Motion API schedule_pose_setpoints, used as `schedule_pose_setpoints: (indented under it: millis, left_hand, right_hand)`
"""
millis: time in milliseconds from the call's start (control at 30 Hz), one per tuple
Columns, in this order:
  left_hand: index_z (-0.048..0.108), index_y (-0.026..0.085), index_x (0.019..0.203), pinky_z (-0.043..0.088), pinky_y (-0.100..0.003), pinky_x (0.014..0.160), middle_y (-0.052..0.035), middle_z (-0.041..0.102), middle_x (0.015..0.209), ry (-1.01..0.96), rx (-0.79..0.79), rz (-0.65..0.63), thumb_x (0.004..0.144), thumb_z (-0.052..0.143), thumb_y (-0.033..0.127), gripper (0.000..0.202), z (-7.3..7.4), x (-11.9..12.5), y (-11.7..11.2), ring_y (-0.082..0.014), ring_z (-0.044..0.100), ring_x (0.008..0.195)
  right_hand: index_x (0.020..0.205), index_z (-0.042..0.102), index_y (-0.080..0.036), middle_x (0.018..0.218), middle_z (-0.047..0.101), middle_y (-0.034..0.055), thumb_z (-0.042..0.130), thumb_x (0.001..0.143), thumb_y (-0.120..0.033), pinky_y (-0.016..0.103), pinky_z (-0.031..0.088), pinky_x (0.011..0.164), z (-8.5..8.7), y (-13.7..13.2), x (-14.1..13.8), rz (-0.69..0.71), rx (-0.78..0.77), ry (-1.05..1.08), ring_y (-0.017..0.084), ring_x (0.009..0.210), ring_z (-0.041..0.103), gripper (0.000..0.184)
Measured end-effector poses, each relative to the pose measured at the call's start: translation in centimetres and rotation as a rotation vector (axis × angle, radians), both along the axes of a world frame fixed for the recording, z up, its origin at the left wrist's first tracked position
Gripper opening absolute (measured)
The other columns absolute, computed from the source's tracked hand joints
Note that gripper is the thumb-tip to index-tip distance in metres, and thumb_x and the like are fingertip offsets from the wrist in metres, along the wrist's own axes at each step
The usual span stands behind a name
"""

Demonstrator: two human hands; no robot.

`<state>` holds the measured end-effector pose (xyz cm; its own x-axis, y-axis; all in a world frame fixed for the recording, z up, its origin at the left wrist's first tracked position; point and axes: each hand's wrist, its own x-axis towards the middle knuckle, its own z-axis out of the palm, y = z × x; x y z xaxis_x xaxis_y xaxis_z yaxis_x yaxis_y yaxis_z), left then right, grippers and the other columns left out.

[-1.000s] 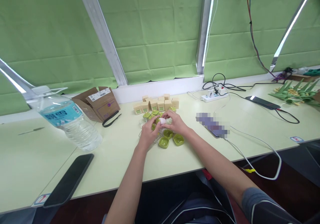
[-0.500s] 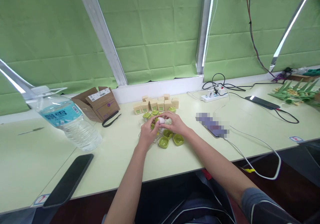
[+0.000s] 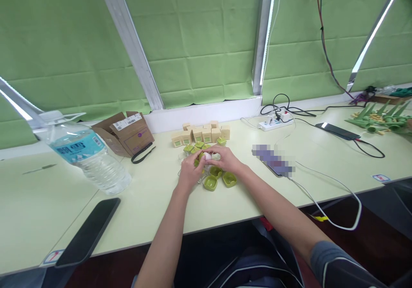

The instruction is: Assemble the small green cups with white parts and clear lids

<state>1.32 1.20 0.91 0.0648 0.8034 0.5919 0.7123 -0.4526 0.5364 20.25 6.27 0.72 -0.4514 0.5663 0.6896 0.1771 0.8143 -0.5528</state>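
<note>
phones [image 3: 87, 233]: 3 | water bottle [image 3: 86, 156]: 1 | cardboard box [image 3: 126, 132]: 1 | power strip [image 3: 276, 124]: 1

On my table [image 3: 154, 202] a water bottle [image 3: 86, 155] lies on its side. Just right of it sits an open cardboard box [image 3: 127, 131]; in front of it lies a dark phone [image 3: 88, 232]. Far to its right are a power strip [image 3: 275, 122] and a 2nd phone [image 3: 337, 131].

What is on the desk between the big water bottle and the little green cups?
In the head view, a brown cardboard box and a black strap lie between the water bottle and the green cups.
</note>
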Motion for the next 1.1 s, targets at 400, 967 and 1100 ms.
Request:
schedule_pose_setpoints:
  millis: [400,967,1100]
  left_hand:
    - [0.070,0.021,0.117,0.056,-0.036,0.086,-0.0065,0.077,0.104,0.031,0.022,0.014,0.096,0.055,0.038,0.031,0.15,0.03,0.06,-0.0212,0.071,0.088]
    - [0.067,0.019,0.118,0.055,-0.041,0.092,-0.0112,0.075,0.112,0.137,0.064,0.004,0.100,0.043,0.033,0.034,-0.52,-0.25,0.84,-0.0255,0.070,0.101]
    - [0.068,0.020,0.117,0.055,-0.039,0.091,-0.0095,0.075,0.109,0.142,0.070,-0.008,0.099,0.044,0.030,0.031,-0.72,-0.25,1.01,-0.0242,0.070,0.099]
  right_hand:
    - [0.122,0.075,-0.028,0.103,0.071,0.0076,0.074,0.088,-0.050,0.040,0.059,0.088,-0.34,0.14,-0.10,-0.013,0.088,0.042,0.022,0.095,0.069,0.040]
    - [0.118,0.074,-0.024,0.097,0.072,0.0071,0.067,0.093,-0.034,0.036,0.058,0.080,0.14,-0.33,-0.50,-0.101,0.211,-0.074,0.020,0.086,0.069,0.028]
    - [0.112,0.075,-0.023,0.097,0.073,0.0062,0.070,0.084,-0.023,0.033,0.059,0.078,0.19,-0.45,-0.86,-0.164,0.234,-0.075,0.020,0.085,0.070,0.029]
